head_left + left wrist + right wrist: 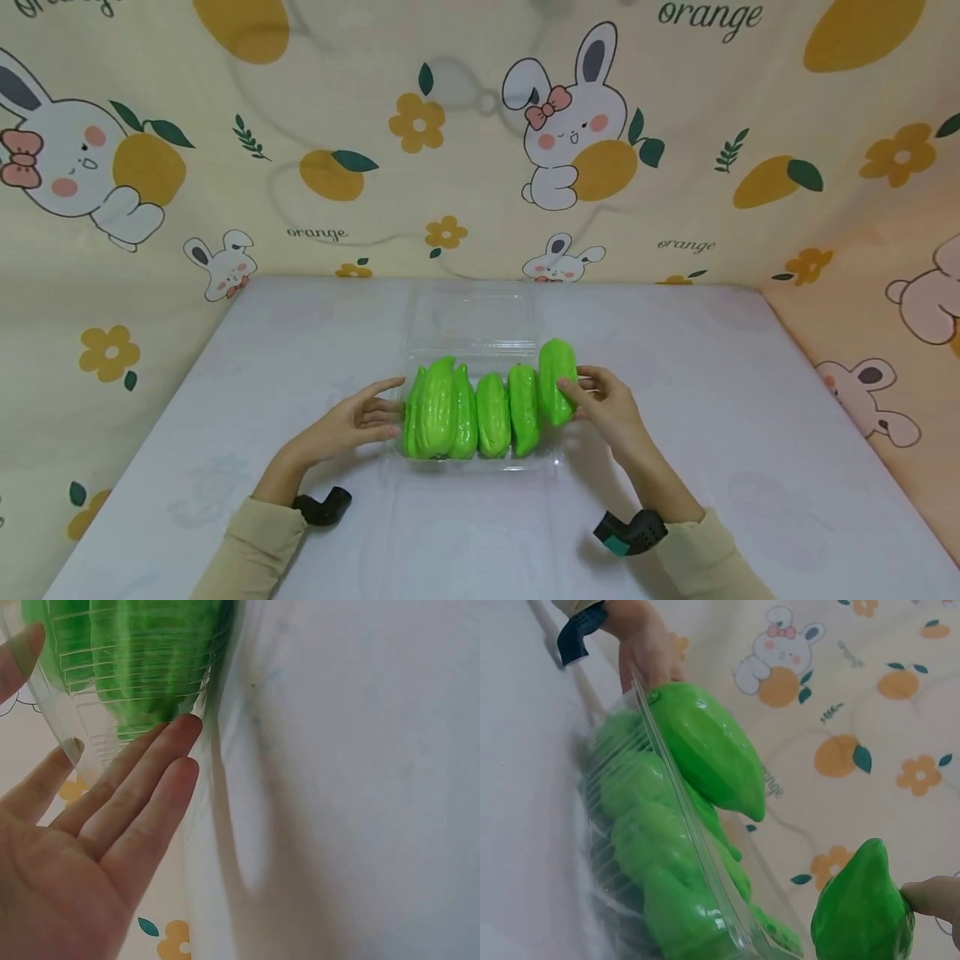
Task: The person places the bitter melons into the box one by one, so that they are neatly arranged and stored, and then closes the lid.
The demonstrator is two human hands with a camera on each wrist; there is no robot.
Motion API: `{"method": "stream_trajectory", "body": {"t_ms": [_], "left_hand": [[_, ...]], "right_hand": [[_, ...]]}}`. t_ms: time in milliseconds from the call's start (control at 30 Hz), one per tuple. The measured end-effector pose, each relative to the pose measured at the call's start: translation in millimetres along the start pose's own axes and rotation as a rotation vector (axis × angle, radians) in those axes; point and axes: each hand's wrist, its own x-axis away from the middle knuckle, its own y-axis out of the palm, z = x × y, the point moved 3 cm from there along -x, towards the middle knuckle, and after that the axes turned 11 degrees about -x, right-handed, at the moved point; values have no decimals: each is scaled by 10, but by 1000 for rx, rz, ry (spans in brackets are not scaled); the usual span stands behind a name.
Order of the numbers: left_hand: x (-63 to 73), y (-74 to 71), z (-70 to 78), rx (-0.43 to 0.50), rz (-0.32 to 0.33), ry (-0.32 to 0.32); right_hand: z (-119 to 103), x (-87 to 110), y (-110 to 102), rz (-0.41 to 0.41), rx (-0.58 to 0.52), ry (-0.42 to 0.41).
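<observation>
In the head view, a clear plastic clamshell box (480,465) bears several glossy green peppers (493,417), which stand in a row. My right hand (613,410) pinches one more green pepper (557,383) above the box's right end; the right wrist view shows its pointed tip (866,900) beside my thumb (934,898). Spread along the box's left side are the fairly straight fingers of my left hand (347,427). In the left wrist view these fingers (142,817) lie against or close to the ribbed wall; exact contact is hard to tell.
The box's lid (472,317) lies folded back behind it on the white tabletop (675,358). A backdrop (480,192) printed with rabbits and oranges rises at the table's back edge. Black wrist cameras (632,532) sit on both forearms.
</observation>
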Motion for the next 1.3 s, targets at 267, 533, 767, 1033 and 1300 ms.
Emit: {"method": "stream_trajectory", "body": {"t_ms": [267,533,767,1033,1300], "left_hand": [[-14,23,18,-9,10,5],[-33,62,43,-3,7,20],[-58,94,55,5,5,47],[-72,151,96,9,10,59],[-78,215,115,5,-2,45]], "right_hand": [[-30,49,50,-19,44,-49],[-62,106,98,-39,85,-105],[-61,129,144,-35,126,-129],[-33,166,232,-1,217,-171],[-17,202,266,14,300,-243]]}}
